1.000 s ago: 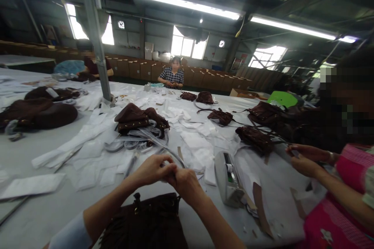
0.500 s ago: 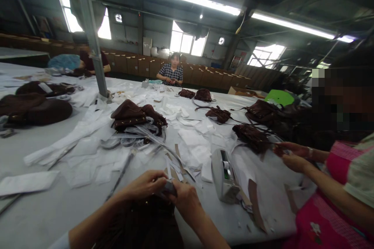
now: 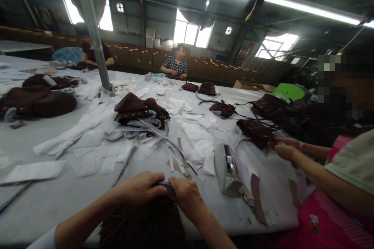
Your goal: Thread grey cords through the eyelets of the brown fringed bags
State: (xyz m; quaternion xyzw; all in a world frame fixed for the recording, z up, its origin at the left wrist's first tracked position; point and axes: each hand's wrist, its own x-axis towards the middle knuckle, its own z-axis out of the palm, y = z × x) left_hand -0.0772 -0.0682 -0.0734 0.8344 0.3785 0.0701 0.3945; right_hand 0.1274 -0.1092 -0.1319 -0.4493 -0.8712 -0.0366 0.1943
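My left hand (image 3: 142, 190) and my right hand (image 3: 188, 199) are close together at the table's near edge. Both are closed on a short grey strip (image 3: 167, 186), its ends hidden under my fingers; I cannot tell what it is. Just below them hangs a dark brown fringed bag (image 3: 146, 225), its lower part cut off by the frame. Paper strips and brown card strips (image 3: 177, 159) lie just beyond my hands. To the right of my right hand stands a grey tape dispenser (image 3: 223, 171).
Brown bags, including one with plastic-wrapped straps (image 3: 133, 111), lie among white paper sheets (image 3: 195, 136) on the long table (image 3: 87, 206). A metal post (image 3: 97, 46) rises at left. A co-worker in a pink apron (image 3: 318, 210) handles a bag (image 3: 255, 131) at right; others sit opposite.
The view has shifted slightly, so the table things sit a little higher and further right. My hands stay at the grey strip, now held flatter, with more of it showing between them.
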